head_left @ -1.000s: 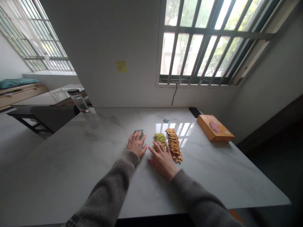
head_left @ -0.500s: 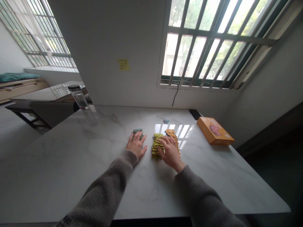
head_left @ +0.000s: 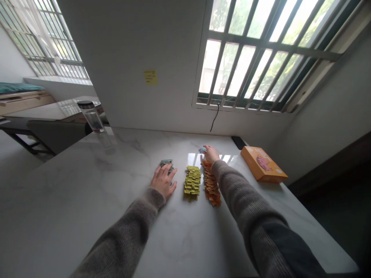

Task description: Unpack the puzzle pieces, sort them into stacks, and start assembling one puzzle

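Note:
On the white marble table [head_left: 87, 200] lie three rows of puzzle pieces. My left hand [head_left: 162, 180] rests flat, fingers apart, on the near end of the teal-grey row [head_left: 166, 163]. A yellow-green row [head_left: 192, 181] lies in the middle and an orange row [head_left: 210, 185] to its right. My right hand [head_left: 210, 153] is stretched far forward past the orange row, its fingers at a small blue puzzle piece [head_left: 201, 150] lying alone; whether they grip it is not clear.
An orange puzzle box [head_left: 262, 164] sits at the right. A dark flat device [head_left: 239, 142] lies by the wall near a hanging cable. A clear bottle with a dark lid [head_left: 90, 116] stands at the far left corner.
My right hand has left the yellow-green row and reached forward to the lone blue piece. My left hand has stayed on the teal-grey row.

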The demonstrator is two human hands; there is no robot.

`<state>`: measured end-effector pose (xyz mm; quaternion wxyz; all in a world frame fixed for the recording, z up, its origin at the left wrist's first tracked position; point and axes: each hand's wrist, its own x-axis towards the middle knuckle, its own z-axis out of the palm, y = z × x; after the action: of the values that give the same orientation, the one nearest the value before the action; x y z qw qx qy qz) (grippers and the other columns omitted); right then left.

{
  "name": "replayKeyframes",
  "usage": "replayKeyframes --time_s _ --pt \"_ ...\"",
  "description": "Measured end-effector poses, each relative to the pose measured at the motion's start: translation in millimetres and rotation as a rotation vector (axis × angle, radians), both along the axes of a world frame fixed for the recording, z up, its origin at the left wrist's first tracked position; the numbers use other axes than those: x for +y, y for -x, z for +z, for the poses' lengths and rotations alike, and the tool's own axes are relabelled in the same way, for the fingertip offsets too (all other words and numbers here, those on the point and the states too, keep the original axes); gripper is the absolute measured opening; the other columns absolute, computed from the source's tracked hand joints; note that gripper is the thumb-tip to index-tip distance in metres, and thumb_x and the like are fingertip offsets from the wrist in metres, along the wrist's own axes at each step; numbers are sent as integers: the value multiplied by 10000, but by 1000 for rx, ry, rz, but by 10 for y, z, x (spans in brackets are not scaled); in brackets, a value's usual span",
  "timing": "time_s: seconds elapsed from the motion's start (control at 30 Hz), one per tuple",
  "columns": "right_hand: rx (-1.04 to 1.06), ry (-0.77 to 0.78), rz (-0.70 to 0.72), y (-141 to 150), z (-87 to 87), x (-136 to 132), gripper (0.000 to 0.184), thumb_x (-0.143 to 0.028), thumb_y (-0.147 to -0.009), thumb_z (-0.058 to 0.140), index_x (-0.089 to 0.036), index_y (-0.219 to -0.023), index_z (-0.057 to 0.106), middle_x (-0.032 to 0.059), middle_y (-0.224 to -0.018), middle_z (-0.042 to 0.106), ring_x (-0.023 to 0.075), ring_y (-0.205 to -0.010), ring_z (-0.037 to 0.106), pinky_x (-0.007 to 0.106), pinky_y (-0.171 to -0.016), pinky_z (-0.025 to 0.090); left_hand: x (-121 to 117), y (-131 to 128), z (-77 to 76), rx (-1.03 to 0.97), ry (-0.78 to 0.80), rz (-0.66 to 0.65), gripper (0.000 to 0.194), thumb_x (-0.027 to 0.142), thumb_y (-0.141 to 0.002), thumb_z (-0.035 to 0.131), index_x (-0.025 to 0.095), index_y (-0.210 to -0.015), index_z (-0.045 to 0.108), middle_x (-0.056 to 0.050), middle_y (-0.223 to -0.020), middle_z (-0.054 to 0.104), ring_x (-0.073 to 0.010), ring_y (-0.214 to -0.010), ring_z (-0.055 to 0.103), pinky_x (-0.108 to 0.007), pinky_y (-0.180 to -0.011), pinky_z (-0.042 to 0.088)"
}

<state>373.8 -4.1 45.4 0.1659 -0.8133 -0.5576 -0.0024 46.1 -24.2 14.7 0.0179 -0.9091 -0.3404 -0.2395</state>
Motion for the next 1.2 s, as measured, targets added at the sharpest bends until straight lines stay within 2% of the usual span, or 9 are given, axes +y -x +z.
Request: replayKeyframes --time_s 0.13,0.27,0.37,0.53,0.6,0.77,0.9,1.1,1.2 --pt "18 72 -44 8 -82 157 355 -265 -980 464 -252 -1302 612 154 -1294 616 329 -1210 517 483 -955 436 1 3 9 -1 13 -13 516 320 -868 572 235 -1376 550 -132 -1467 494 -297 -1382 416 -486 -1180 278" --pt "40 112 -95 -25 -88 226 370 -273 -906 596 -222 -1271 613 185 -1229 623 355 -1195 521 523 -958 419 7 5 17 -17 16 -25 521 310 -872 569 235 -1387 538 -131 -1466 488 -300 -1380 413 -482 -1175 287" --pt "59 113 -85 -92 -41 225 569 -268 -806 726 -178 -1342 556 200 -1205 629 324 -1093 579 451 -909 452 12 6 19 -20 20 -35 519 305 -874 562 224 -1386 539 -135 -1462 489 -300 -1372 420 -483 -1172 293" --pt "68 39 74 -162 58 65 220 -223 -907 618 -176 -1102 708 94 -986 705 177 -842 621 267 -785 451 18 11 14 1 14 -39 495 300 -866 570 220 -1354 566 -136 -1451 497 -303 -1366 421 -482 -1172 296" --pt "53 -9 123 -171 66 -79 220 -222 -948 556 -177 -1091 716 74 -944 704 161 -808 614 248 -749 441 15 13 7 6 20 -49 481 292 -855 580 223 -1331 584 -135 -1436 509 -305 -1356 430 -484 -1174 296" --pt "-17 -67 213 -204 -18 -537 236 -231 -961 538 -193 -1066 746 81 -1023 689 162 -834 620 258 -780 442 -7 6 -16 52 22 -80 465 301 -849 584 233 -1309 601 -124 -1415 531 -296 -1349 442 -479 -1163 306" --pt "-53 -33 282 -236 -83 -770 261 -124 -903 559 -210 -1019 777 70 -1006 706 170 -892 635 256 -842 455 -30 -8 -2 62 36 -77 456 310 -850 583 226 -1297 610 -128 -1415 530 -302 -1340 446 -484 -1153 311" --pt "-109 -73 290 -19 3 -765 362 -80 -887 521 -170 -1181 714 132 -1175 683 259 -1114 570 393 -992 426 107 139 111 -2 56 -73 549 389 -862 594 232 -1384 530 -127 -1470 468 -311 -1366 410 -487 -1160 307" --pt "-107 -79 381 367 62 -651 368 -106 -913 507 -185 -1229 681 117 -1193 686 252 -1119 577 405 -998 424 243 320 112 2 111 -121 811 464 -759 712 246 -1479 410 -128 -1534 380 -337 -1399 365 -485 -1159 323"
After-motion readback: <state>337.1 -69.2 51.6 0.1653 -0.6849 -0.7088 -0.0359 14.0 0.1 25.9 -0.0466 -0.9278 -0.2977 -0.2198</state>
